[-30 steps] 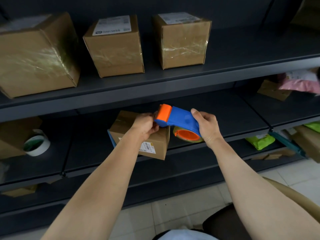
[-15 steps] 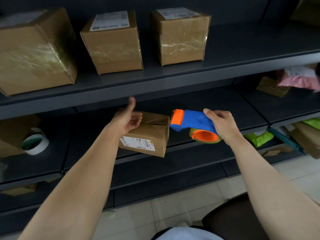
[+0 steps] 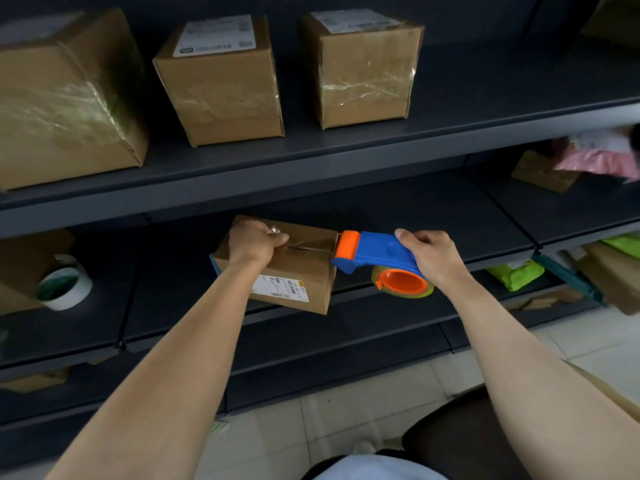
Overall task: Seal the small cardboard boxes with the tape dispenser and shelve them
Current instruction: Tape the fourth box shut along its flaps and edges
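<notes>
A person's left hand [image 3: 256, 245] clamps the top left end of a small cardboard box [image 3: 298, 268], fingers curled onto the lid beside a crumpled tab of clear tape [image 3: 275, 231]. The right hand [image 3: 431, 258] is wrapped around the blue body of a tape dispenser [image 3: 381, 252].

The dispenser's long axis runs left to right on a slight slope. Its orange head [image 3: 348, 244] points left and touches the box's upper right edge, and its orange-cored tape roll [image 3: 403, 284] hangs at the lower right end, away from the box. A strip of tape lies along the lid seam from the left hand to the head.

The box lies lengthwise left to right, with its shipping label [image 3: 280, 288] on the side facing the camera. It is at the front lip of the middle shelf [image 3: 433, 209]; whether it rests there or is held clear cannot be told.

Above the box, three taped cardboard boxes [image 3: 221, 81] stand in a row on the upper shelf [image 3: 485, 109]. Well to the left of the box sits a white tape roll [image 3: 64, 287]. To its right lies a green parcel [image 3: 516, 273], and up to the right a pink parcel [image 3: 595, 161].
</notes>
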### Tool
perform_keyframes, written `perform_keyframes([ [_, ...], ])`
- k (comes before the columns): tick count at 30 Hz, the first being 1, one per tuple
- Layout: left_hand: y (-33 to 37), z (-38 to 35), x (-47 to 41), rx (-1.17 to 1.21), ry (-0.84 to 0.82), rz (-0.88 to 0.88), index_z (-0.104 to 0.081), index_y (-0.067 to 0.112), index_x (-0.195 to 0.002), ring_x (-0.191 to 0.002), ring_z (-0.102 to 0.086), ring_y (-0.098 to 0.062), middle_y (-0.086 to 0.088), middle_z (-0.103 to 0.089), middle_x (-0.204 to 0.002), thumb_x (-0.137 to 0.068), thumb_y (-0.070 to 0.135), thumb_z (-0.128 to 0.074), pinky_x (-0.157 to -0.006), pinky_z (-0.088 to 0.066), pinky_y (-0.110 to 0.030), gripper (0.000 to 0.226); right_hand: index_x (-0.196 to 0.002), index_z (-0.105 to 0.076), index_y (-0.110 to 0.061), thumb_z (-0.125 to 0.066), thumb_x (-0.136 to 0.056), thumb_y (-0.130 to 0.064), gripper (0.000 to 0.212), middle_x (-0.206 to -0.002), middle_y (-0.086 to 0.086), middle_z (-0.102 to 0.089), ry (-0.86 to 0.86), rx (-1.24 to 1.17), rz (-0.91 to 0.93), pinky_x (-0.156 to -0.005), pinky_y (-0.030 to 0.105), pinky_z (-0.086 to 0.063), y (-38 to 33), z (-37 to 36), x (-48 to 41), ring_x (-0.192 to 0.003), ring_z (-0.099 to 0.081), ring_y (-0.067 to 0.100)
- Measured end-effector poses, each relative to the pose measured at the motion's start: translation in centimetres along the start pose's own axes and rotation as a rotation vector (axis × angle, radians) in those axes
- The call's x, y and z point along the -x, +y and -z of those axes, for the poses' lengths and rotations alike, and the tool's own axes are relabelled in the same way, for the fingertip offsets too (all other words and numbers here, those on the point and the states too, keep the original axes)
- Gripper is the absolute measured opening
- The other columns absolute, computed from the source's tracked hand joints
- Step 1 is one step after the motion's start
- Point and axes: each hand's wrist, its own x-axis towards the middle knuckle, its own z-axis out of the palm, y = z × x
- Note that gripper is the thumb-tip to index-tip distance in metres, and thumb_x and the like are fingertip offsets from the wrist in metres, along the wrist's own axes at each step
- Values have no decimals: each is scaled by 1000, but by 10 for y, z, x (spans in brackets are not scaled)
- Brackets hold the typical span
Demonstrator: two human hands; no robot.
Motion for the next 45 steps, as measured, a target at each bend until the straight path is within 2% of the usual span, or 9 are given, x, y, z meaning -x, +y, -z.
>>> perform_keyframes([
  [4, -2, -9, 7, -102, 78, -94, -67, 13, -90, -85, -62, -16, -5, -67, -96, -80, 32, -73, -76, -47, -29, 22, -71, -68, -22, -58, -87, -52, 36, -71, 2, -67, -1, -13, -21, -56, 24, -42, 3, -2, 2, -66, -64, 17],
  [7, 0, -5, 3, -96, 157, -47, -45, 9, -127, -112, -54, -28, -14, -48, -129, -72, 30, -80, -91, -45, -37, 68, -71, -68, -20, -59, -87, -52, 37, -69, 2, -66, 4, -27, -28, -55, 25, -41, 6, -3, 3, -64, -63, 16],
  [12, 0, -5, 4, -174, 158, -105, -58, 13, -86, -87, -58, -19, -6, -62, -93, -79, 30, -73, -75, -42, -30, 24, -73, -68, -21, -58, -88, -53, 36, -71, 1, -66, 0, -20, -24, -55, 24, -42, 5, -5, 3, -66, -64, 15],
  [17, 0, -18, 7, -397, 227, -348, -67, 13, -94, -100, -50, -23, -8, -58, -107, -90, 23, -60, -85, -41, -35, 13, -73, -68, -21, -57, -87, -53, 37, -70, 0, -66, -8, 0, -10, -54, 23, -40, 1, -8, 0, -66, -63, 13],
  [20, 5, -37, 17, -240, -20, -343, -57, 18, -121, -110, -53, -20, -7, -53, -125, -93, 34, -55, -90, -46, -35, 32, -74, -68, -21, -57, -88, -53, 36, -72, 1, -66, -15, -5, -12, -54, 23, -41, 2, -10, 0, -67, -63, 14],
  [23, 6, -48, 15, -272, -141, -295, -19, 19, -149, -144, -12, -20, -3, -17, -157, -98, 47, -35, -114, -17, -38, 60, -74, -68, -20, -58, -88, -53, 37, -72, 1, -66, -14, -2, -18, -55, 24, -42, 4, -5, 0, -66, -63, 15],
  [27, 4, -52, 6, -419, -211, -258, 4, 17, -150, -145, 3, -16, -2, 2, -159, -101, 45, -15, -114, 1, -31, 60, -70, -70, -16, -61, -85, -52, 40, -69, 4, -67, -4, -5, -3, -56, 25, -44, 5, 8, -2, -62, -62, 15],
  [38, 5, -56, 8, -617, -230, -257, 15, 13, -148, -144, 12, -16, -3, 16, -157, -95, 60, -15, -114, 6, -32, 77, -56, -61, -10, -61, -85, -51, 49, -46, -5, -51, 66, 141, -51, -47, 22, -36, 44, 23, 12, -52, -52, 14],
  [45, 9, -56, 20, -585, -116, -296, 7, 13, -150, -145, 7, -22, -9, 8, -159, -92, 63, -25, -116, 2, -37, 83, -73, -62, -14, -49, -91, -50, 42, -69, 5, -56, 1, 339, -25, -60, 27, -36, 19, -28, 12, -69, -55, 24],
])
